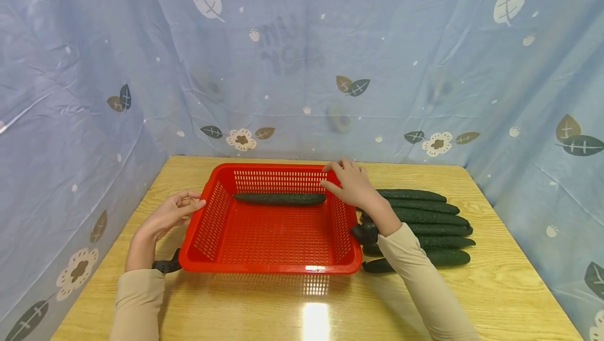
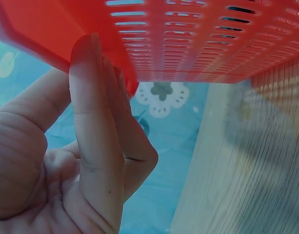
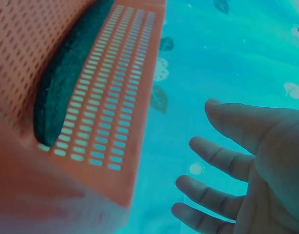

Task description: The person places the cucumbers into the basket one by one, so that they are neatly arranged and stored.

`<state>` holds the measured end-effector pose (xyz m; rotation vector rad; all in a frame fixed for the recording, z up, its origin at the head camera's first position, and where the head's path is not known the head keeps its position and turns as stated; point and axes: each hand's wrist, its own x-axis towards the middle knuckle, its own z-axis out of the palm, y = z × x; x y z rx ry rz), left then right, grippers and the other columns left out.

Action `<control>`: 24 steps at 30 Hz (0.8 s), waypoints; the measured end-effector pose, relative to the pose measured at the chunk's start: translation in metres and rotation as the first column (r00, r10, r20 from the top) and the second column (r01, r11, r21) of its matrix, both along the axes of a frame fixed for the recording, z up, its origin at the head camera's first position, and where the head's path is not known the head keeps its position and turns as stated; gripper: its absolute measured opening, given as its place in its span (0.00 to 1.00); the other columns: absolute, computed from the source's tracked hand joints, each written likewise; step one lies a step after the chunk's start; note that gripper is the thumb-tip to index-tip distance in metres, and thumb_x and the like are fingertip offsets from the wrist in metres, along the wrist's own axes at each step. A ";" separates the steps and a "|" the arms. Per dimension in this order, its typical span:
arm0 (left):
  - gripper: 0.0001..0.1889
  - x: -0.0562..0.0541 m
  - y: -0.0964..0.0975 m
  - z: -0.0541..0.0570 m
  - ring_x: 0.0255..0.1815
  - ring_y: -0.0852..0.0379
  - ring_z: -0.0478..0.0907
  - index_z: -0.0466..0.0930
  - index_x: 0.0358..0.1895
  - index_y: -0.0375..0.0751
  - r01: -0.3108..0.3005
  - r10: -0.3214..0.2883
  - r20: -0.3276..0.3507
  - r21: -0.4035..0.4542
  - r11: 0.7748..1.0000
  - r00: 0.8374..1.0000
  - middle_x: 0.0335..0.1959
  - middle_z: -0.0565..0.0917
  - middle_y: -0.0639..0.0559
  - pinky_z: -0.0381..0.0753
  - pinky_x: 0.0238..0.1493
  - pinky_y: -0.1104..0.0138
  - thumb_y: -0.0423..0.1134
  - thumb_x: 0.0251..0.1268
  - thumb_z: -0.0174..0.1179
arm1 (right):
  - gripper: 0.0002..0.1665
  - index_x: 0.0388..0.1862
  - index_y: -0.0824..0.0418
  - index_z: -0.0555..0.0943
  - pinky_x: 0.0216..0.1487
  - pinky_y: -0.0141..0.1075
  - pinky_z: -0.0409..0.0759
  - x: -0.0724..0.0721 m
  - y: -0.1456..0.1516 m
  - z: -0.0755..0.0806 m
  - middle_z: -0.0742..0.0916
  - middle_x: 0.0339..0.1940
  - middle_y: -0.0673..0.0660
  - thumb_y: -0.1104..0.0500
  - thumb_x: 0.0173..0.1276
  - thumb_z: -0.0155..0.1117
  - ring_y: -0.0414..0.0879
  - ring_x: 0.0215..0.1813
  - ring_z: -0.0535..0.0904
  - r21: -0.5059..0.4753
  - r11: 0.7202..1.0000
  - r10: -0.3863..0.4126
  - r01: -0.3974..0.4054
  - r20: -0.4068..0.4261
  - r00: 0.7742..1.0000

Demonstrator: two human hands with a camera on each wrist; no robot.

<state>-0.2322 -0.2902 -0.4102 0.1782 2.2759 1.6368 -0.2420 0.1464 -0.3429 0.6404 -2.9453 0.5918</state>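
A red plastic basket (image 1: 278,268) with slotted walls sits in the middle of the table. One long dark green cucumber (image 1: 279,199) lies inside it along the back wall; the right wrist view shows the same cucumber (image 3: 62,83) against the slots. My left hand (image 1: 172,215) pinches the basket's left rim between thumb and fingers, seen close up in the left wrist view (image 2: 98,122). Over the basket's back right corner, my right hand (image 1: 351,183) hovers with spread fingers and holds nothing. Beneath the right forearm, several cucumbers (image 1: 434,229) lie side by side.
The wooden table (image 1: 500,278) carries the basket and the row of cucumbers to its right. A blue curtain (image 1: 302,94) with leaf and flower prints hangs behind the table and along both sides.
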 end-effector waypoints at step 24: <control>0.26 0.002 0.002 0.000 0.39 0.57 0.82 0.59 0.60 0.26 0.016 -0.015 -0.015 0.049 0.999 1.000 0.39 0.81 0.51 0.81 0.39 0.59 0.41 0.68 0.53 | 0.22 0.56 0.58 0.72 0.48 0.57 0.60 0.034 0.072 -0.030 0.73 0.47 0.62 0.49 0.68 0.57 0.59 0.50 0.67 -0.073 0.995 -0.074 0.070 -0.046 0.996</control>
